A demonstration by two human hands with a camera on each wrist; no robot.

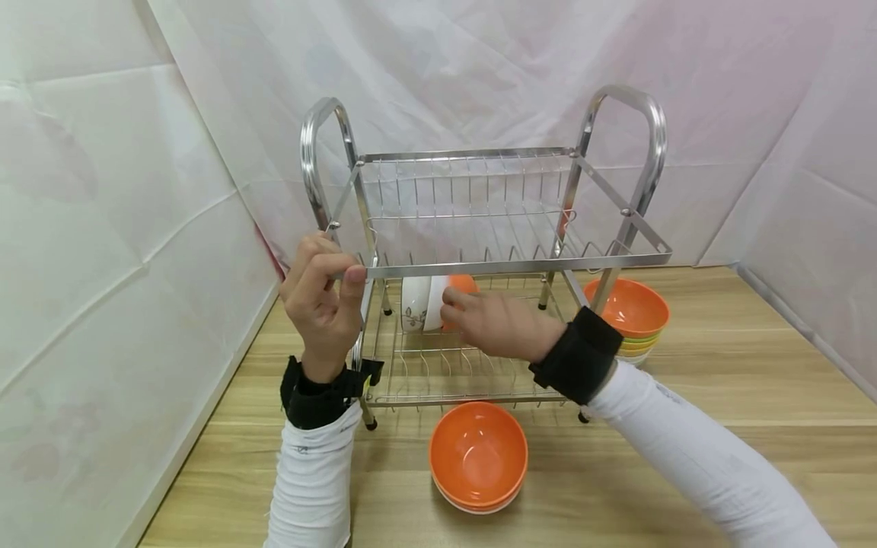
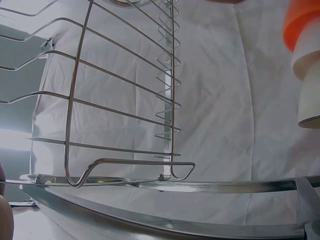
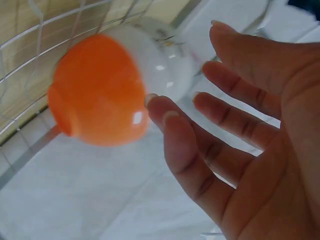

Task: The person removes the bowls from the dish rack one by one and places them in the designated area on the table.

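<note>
A two-tier metal dish rack [image 1: 507, 266] stands on the wooden table. My left hand [image 1: 322, 301] grips the front left corner of its upper tier, thumb and fingers bent round the frame. On the lower tier an orange bowl [image 3: 100, 95] stands on its side against white bowls [image 3: 170, 65], one with a printed leaf pattern. Right in front of them is my right hand [image 1: 503, 323], fingers loosely bent and nothing held. In the right wrist view its fingertips [image 3: 177, 127] are close to the orange bowl's outer side.
Before the rack sits a short stack of bowls [image 1: 479, 457], orange on top. Another stack of coloured bowls [image 1: 630, 312] is behind the rack's right front leg. White cloth [image 1: 479, 76] hangs behind and at both sides. The upper tier's front bar crosses above my right hand.
</note>
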